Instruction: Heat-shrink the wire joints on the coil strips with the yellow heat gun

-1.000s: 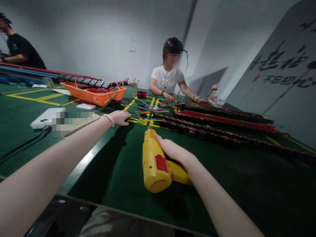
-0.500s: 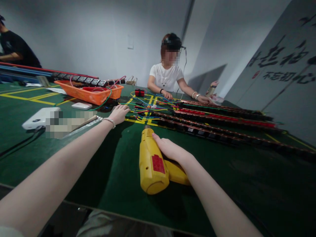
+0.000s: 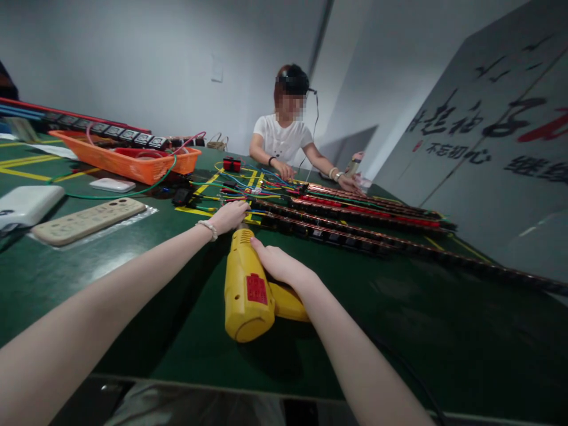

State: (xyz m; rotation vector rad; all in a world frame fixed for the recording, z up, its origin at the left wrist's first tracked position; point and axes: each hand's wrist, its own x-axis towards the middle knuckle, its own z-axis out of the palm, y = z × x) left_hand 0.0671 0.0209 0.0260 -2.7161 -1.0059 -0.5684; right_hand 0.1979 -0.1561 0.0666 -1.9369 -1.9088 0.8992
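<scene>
On the wall panel (image 3: 488, 204), black lettering (image 3: 459, 154) reads "不忘初心" and, further right, "继续".

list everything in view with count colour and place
heat gun: 1, yellow, centre front
wires: many, mixed colours, middle
long strips: several, black, red, copper, right
basket: 1, orange, left
modules: several, black, behind basket
block: 1, red and black, beyond wires
flat bar: 1, beige, left
cases: 2, white, left
table: 1, green, underneath
co-worker: 1, white top, opposite
lettering: several, black and red, right wall
left grip: 1, bare, at wires
right grip: 1, bare, on heat gun
</scene>
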